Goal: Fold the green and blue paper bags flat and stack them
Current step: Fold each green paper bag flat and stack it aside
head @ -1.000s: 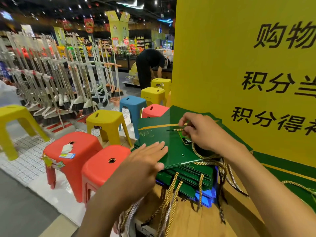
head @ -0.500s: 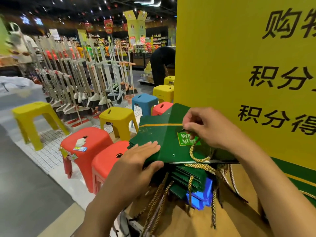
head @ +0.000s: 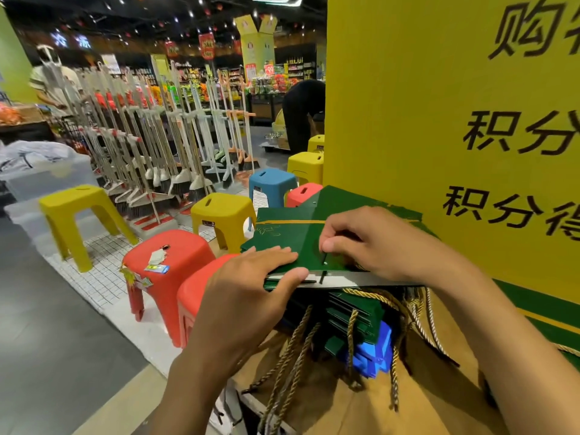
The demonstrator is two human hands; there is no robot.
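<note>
A flat dark green paper bag [head: 292, 240] with a gold stripe lies on top of a stack of folded green bags [head: 354, 312]. Blue bags [head: 376, 350] sit at the bottom of the stack. Gold rope handles [head: 295, 350] hang down over the front. My left hand [head: 251, 287] lies on the top bag's near edge, fingers straight on top and thumb under the edge. My right hand [head: 364, 243] rests on the top bag with curled fingers pressing near its mouth; what it pinches is hidden.
The stack sits on a brown cardboard surface [head: 345, 403] beside a tall yellow sign board [head: 439, 120]. Red stools [head: 169, 262], yellow stools [head: 222, 215] and a blue stool [head: 271, 183] stand on the left. Brooms [head: 150, 146] line the aisle. A person [head: 301, 114] bends over behind.
My right hand has moved down toward the top bag's near edge, covering the label and the handle loop. The camera has swung slightly left. My left hand stays on the bag's edge.
</note>
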